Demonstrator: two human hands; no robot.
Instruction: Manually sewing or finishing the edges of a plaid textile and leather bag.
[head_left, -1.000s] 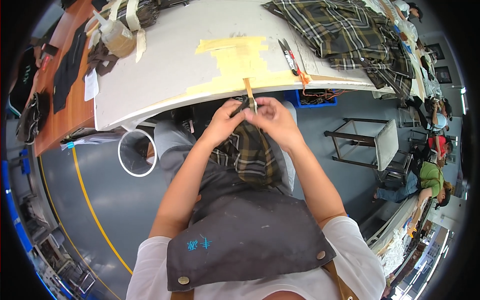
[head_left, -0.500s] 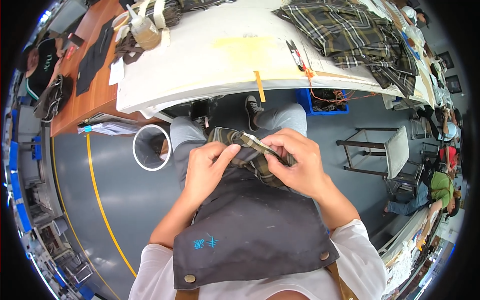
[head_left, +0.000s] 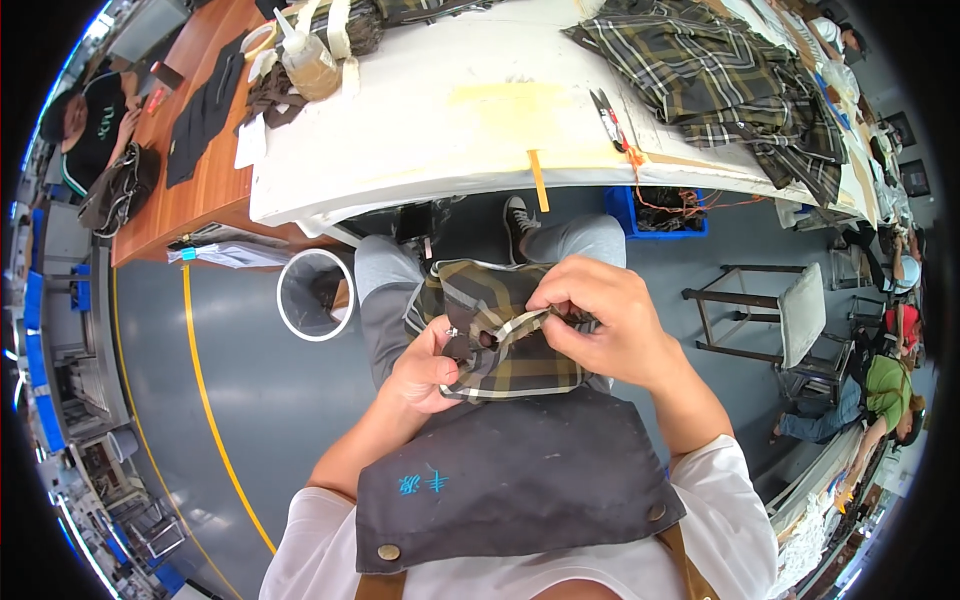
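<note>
A small plaid cloth piece (head_left: 505, 345), olive, yellow and dark, lies over my lap above a dark grey apron (head_left: 510, 480). My left hand (head_left: 428, 368) pinches its left edge with thumb and fingers. My right hand (head_left: 610, 322) grips the upper right part, pulling a light-edged fold across a small opening in the cloth. Both hands are close together, just below my knees in grey trousers.
A white worktable (head_left: 420, 130) curves ahead with a yellow paper pattern (head_left: 515, 100), small snips (head_left: 608, 110) and a pile of plaid fabric (head_left: 720, 80). A white-rimmed bin (head_left: 315, 293) stands at my left, a blue crate (head_left: 655, 210) under the table, a stool (head_left: 775, 320) at my right. Other people sit around.
My hands came back from the table edge to my lap with the plaid piece. The view tilted down, and the cloth is now spread wider between both hands.
</note>
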